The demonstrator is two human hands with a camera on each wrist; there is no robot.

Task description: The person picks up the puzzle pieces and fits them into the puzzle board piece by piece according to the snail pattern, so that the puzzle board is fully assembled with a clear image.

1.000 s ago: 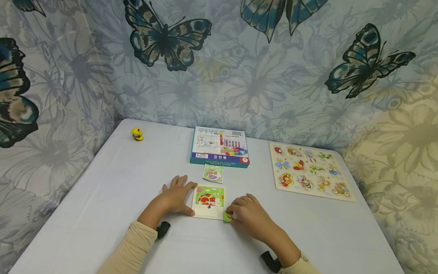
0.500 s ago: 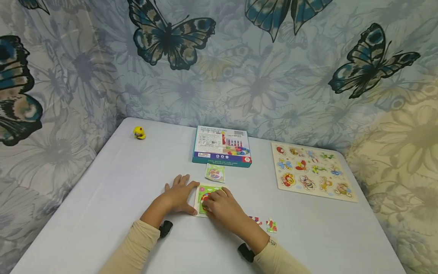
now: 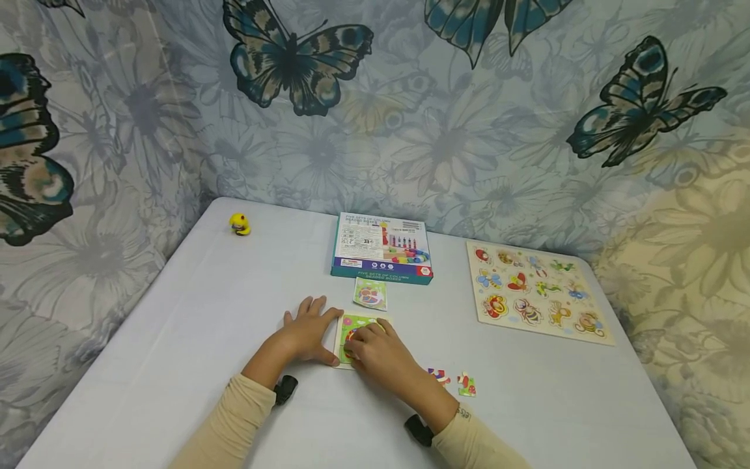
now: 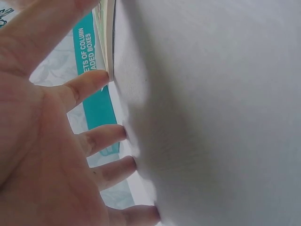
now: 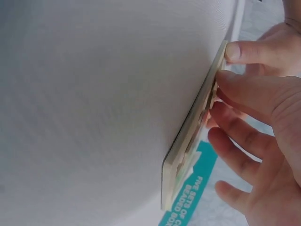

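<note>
A small square jigsaw board [image 3: 344, 366] with a green and red picture lies flat on the white table, in the middle of the head view. My left hand [image 3: 303, 335] is spread at its left side, thumb and index fingertips against the edge, the other fingertips on the cloth. Over the board, my right hand [image 3: 383, 358] pinches a jigsaw piece down at the lower left of the picture; the fingers hide most of it. In the right wrist view, thumb and fingertips meet the board's top face. Two loose jigsaw pieces, one red and purple [image 3: 438, 376] and one red and green [image 3: 467, 384], lie beside the right wrist.
Beyond the board lies a small picture card [image 3: 370, 294], close to a teal-edged box [image 3: 382, 247]. An insect picture board [image 3: 539, 293] occupies the right side. A small yellow toy [image 3: 239, 224] stands at the far left, and a patterned cloth wall rises behind the table.
My right hand has moved left with a green piece, from the board's lower right corner onto its picture, uncovering the two loose pieces. The left hand has stayed at the edge.
</note>
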